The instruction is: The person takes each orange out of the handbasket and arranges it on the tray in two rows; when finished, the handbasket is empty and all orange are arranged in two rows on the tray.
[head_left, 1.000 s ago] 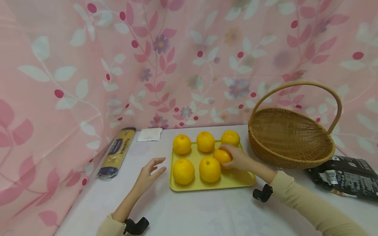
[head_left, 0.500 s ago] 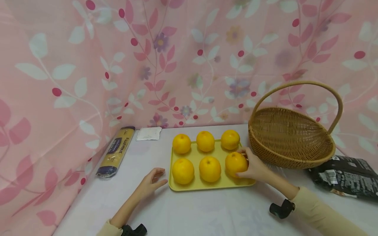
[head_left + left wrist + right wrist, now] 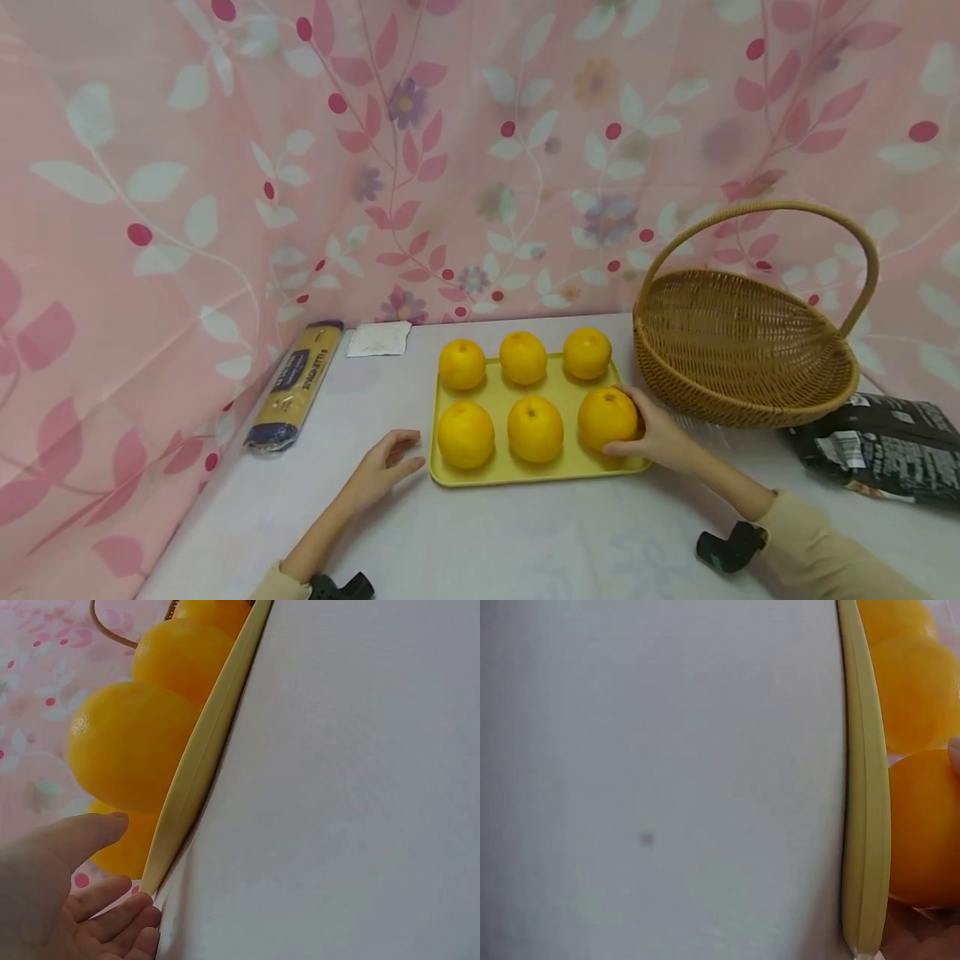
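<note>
My right hand (image 3: 660,433) holds an orange (image 3: 604,417) at the front right corner of the yellow tray (image 3: 480,478), thumb in front and fingers behind it. Two more oranges, a left one (image 3: 466,435) and a middle one (image 3: 535,428), share its front row. The back row has a left orange (image 3: 462,364), a middle orange (image 3: 522,357) and a right orange (image 3: 587,352). Beside the tray's left edge, my left hand (image 3: 381,471) is held with loosely bent fingers and nothing in them. In the left wrist view its fingertips are right at the tray's rim (image 3: 191,772).
A wicker basket (image 3: 742,350) with a tall handle stands tilted at the right, behind my right hand. Partly behind it lies a black package (image 3: 885,454). At the left are a spaghetti packet (image 3: 296,386) and a small white sachet (image 3: 378,339). A floral curtain (image 3: 480,167) hangs behind the table.
My right hand has carried its orange rightward and forward from the tray's middle to its front right corner. My left hand has dropped a little lower beside the tray.
</note>
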A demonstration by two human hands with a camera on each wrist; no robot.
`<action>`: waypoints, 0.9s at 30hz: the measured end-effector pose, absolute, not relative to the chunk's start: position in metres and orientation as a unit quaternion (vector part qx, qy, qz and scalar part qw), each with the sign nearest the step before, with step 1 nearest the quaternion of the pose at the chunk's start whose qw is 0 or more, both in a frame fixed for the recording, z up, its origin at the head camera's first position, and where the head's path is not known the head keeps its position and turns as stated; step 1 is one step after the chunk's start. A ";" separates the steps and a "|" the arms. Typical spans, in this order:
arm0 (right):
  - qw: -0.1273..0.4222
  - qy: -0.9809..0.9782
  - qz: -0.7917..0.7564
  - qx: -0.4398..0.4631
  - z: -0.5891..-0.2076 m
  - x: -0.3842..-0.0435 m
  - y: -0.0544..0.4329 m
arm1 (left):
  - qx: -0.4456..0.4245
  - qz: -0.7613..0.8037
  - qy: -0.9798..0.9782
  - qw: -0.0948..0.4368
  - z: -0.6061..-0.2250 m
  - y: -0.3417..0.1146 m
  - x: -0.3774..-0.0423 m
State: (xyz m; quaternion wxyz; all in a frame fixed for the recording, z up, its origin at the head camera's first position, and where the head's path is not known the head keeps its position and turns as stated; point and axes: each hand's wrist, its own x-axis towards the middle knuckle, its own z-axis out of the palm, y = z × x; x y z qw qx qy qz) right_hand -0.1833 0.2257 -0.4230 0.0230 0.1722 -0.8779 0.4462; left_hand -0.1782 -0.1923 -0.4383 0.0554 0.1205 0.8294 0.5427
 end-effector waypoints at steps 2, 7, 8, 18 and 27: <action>0.015 -0.879 0.447 0.165 -0.423 -0.183 0.223 | 0.121 0.543 0.829 0.054 -0.438 -0.194 -0.177; 0.002 -0.875 0.455 0.162 -0.420 -0.183 0.220 | 0.119 0.545 0.828 0.051 -0.437 -0.195 -0.174; 0.001 -0.876 0.454 0.164 -0.419 -0.182 0.220 | 0.119 0.546 0.828 0.051 -0.437 -0.195 -0.173; 0.063 -0.896 0.355 0.258 -0.388 -0.182 0.224 | 0.123 0.547 0.826 0.052 -0.437 -0.196 -0.172; 0.034 -0.939 0.240 0.245 -0.375 -0.184 0.212 | 0.128 0.539 0.831 0.048 -0.438 -0.196 -0.172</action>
